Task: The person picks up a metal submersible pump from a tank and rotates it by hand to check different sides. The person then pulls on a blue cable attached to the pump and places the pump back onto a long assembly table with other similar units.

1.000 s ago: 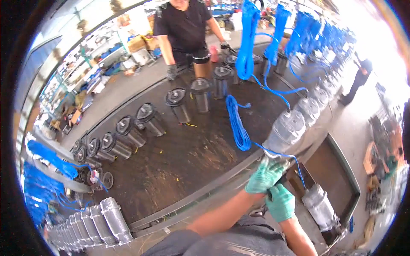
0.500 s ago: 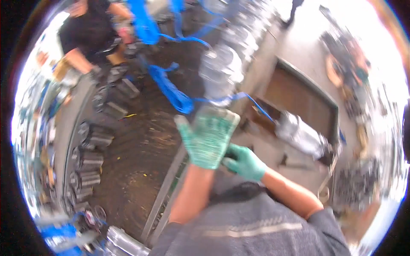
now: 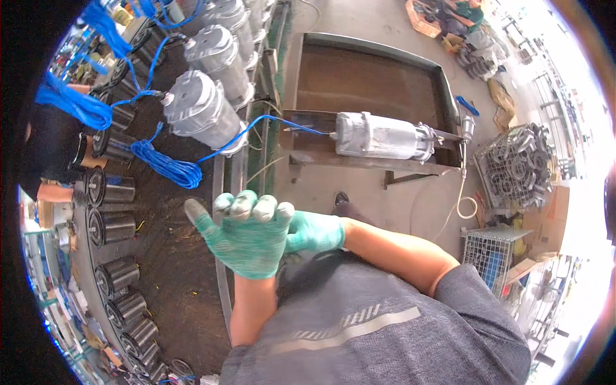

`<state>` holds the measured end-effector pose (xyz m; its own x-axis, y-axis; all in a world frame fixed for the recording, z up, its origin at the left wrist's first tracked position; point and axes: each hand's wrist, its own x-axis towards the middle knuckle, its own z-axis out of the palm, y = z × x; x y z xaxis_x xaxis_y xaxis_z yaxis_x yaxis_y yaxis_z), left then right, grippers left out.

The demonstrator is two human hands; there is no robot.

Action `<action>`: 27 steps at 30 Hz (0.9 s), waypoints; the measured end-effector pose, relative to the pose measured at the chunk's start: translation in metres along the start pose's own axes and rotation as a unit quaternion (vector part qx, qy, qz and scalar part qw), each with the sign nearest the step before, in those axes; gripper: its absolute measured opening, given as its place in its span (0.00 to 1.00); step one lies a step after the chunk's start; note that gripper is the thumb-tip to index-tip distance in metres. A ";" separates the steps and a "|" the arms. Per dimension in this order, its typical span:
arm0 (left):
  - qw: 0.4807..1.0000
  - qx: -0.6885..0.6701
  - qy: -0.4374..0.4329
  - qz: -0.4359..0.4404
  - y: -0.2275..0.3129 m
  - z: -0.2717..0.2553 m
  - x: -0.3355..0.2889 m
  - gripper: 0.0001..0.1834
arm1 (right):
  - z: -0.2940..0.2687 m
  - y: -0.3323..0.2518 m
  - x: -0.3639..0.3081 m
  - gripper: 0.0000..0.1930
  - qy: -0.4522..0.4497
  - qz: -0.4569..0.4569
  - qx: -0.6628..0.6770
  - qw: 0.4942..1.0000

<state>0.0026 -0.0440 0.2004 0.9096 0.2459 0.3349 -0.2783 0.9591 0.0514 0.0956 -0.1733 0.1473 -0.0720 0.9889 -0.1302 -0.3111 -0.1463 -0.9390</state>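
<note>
Gloves first: both my hands are in green knit ones, held up in front of my chest w/ nothing in them. Left hand [image 3: 247, 234] is up, palm side away from me, fingers together and thumb stuck out. Right hand [image 3: 314, 232] sits just behind it, touching the left palm edge; can't tell if it's pinching the glove or just resting there. Below them is the metal edge of the workbench [image 3: 224, 269]. On the bench, silver motors [image 3: 202, 109] stand w/ coiled blue cable [image 3: 168, 168] beside them. Another motor [image 3: 382, 136] lies sideways on the rusty frame [image 3: 369, 77] over on the floor side.
</note>
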 end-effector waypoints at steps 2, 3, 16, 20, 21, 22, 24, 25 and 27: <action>0.997 0.010 -0.077 -0.017 -0.007 -0.009 0.008 0.39 | -0.004 0.001 0.001 0.22 0.020 -0.055 -0.127 0.990; 0.999 0.039 -0.031 -0.010 -0.023 0.007 0.022 0.39 | -0.009 0.001 0.000 0.23 0.009 -0.080 -0.168 0.982; 0.702 0.622 0.315 -0.146 -0.102 -0.149 0.080 0.31 | -0.161 -0.056 -0.232 0.16 0.589 -0.003 -0.570 0.573; 0.583 0.734 0.281 -0.208 -0.141 -0.210 0.105 0.47 | -0.230 -0.011 -0.278 0.27 0.555 0.137 -0.555 0.604; 0.564 0.735 0.298 -0.228 -0.149 -0.214 0.112 0.47 | -0.238 -0.004 -0.279 0.28 0.535 0.136 -0.554 0.623; 0.577 0.732 0.293 -0.213 -0.154 -0.215 0.116 0.45 | -0.245 0.000 -0.277 0.26 0.533 0.121 -0.563 0.620; 0.593 0.724 0.300 -0.183 -0.165 -0.218 0.120 0.37 | -0.258 0.005 -0.281 0.25 0.519 0.154 -0.547 0.639; 0.582 0.727 0.308 -0.192 -0.164 -0.217 0.120 0.37 | -0.262 0.007 -0.281 0.24 0.511 0.170 -0.539 0.648; 0.565 0.727 0.324 -0.216 -0.160 -0.222 0.113 0.36 | -0.266 0.012 -0.283 0.21 0.504 0.191 -0.497 0.680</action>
<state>0.2183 -0.1383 0.0216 0.7801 0.4842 -0.3962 0.4830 -0.0635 0.8733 0.3641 -0.4480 0.0886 0.8748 0.4727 -0.1062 0.3781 -0.8032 -0.4602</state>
